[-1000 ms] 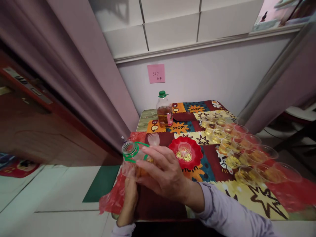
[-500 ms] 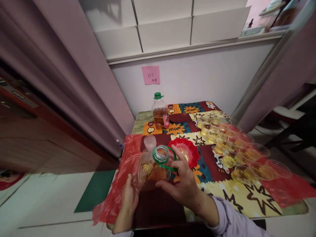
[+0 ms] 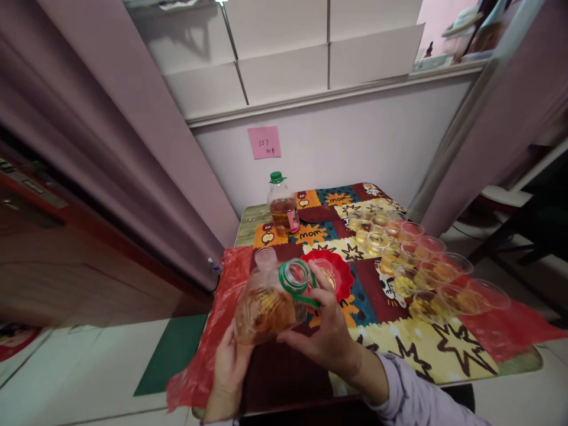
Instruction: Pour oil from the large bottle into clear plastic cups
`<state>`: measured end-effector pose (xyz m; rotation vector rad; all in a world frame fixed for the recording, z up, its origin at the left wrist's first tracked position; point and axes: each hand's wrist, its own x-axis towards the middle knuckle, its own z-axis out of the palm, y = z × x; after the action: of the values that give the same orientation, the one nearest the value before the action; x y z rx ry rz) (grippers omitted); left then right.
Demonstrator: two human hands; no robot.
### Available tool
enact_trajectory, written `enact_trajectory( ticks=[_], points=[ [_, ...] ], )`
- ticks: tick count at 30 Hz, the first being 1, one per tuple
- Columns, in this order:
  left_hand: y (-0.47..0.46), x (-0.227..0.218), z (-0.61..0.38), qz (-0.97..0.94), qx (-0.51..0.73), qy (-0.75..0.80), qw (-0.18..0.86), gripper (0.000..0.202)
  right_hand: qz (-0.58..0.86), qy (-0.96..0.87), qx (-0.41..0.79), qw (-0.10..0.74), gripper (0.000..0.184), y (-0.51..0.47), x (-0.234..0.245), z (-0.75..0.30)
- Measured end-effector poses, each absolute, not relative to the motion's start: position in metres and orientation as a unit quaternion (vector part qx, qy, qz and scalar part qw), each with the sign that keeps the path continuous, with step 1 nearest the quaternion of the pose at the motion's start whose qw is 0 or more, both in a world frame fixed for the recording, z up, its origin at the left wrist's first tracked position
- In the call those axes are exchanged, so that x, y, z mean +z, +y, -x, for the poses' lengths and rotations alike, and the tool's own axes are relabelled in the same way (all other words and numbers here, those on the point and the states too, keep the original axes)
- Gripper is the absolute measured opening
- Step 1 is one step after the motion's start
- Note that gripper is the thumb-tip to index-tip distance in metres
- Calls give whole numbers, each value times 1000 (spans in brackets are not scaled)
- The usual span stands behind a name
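Observation:
Between my hands is a clear plastic jug (image 3: 266,313) with amber liquid in it, tilted so its uncapped mouth with the green collar leans right. My left hand (image 3: 231,361) supports the lower left side of the jug, fingers partly hidden behind it. Closed around the green handle ring and neck is my right hand (image 3: 326,328). Just beyond the jug's neck lies a red scalloped bowl (image 3: 348,278) with a clear cup (image 3: 326,267) inside. Behind the jug's left shoulder shows a small clear plastic cup (image 3: 266,258).
A second jug (image 3: 283,216) with a green cap stands at the back left. Several clear cups (image 3: 437,272) with yellow liquid fill the table's right side. Red plastic film (image 3: 195,373) hangs over the left edge. A patterned mat (image 3: 377,349) covers the table, and a wall stands behind.
The jug has tipped further to the right, and its liquid has shifted toward its upper side. Both hands stay on it. The camera view has shifted slightly.

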<state>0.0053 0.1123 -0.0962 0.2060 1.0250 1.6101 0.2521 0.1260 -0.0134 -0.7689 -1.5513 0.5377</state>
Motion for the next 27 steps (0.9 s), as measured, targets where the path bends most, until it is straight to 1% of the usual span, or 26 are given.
enact_trajectory(
  ticks=[3, 5, 7, 8, 9, 14, 18, 19, 23, 25, 27],
  points=[
    [113, -78, 1, -69, 690, 463, 553, 27, 303, -665, 204, 652, 84, 127, 4, -253],
    [111, -60, -3, -77, 721, 463, 509, 30, 295, -648, 233, 662, 87, 127, 10, -250],
    [108, -42, -13, -92, 741, 458, 482, 43, 298, -623, 284, 665, 93, 127, 8, -246],
    [107, -34, -19, -95, 744, 456, 479, 48, 302, -609, 308, 666, 95, 127, 5, -244],
    [105, -28, -24, -89, 739, 462, 482, 50, 307, -594, 329, 667, 97, 127, 1, -241],
    [94, -21, -34, -40, 714, 523, 463, 46, 332, -519, 426, 663, 104, 126, -30, -232],
    [84, -25, -27, -46, 691, 552, 465, 65, 363, -451, 502, 643, 110, 126, -54, -227],
    [83, -24, -25, -52, 686, 558, 465, 64, 370, -430, 515, 642, 110, 126, -58, -225],
    [81, -19, -20, -64, 680, 582, 440, 45, 351, -365, 586, 633, 106, 128, -69, -218],
    [82, -16, -20, -69, 683, 594, 419, 42, 332, -339, 626, 619, 106, 129, -73, -214],
    [83, -13, -20, -75, 686, 602, 403, 40, 327, -316, 653, 606, 111, 131, -77, -211]
  ],
)
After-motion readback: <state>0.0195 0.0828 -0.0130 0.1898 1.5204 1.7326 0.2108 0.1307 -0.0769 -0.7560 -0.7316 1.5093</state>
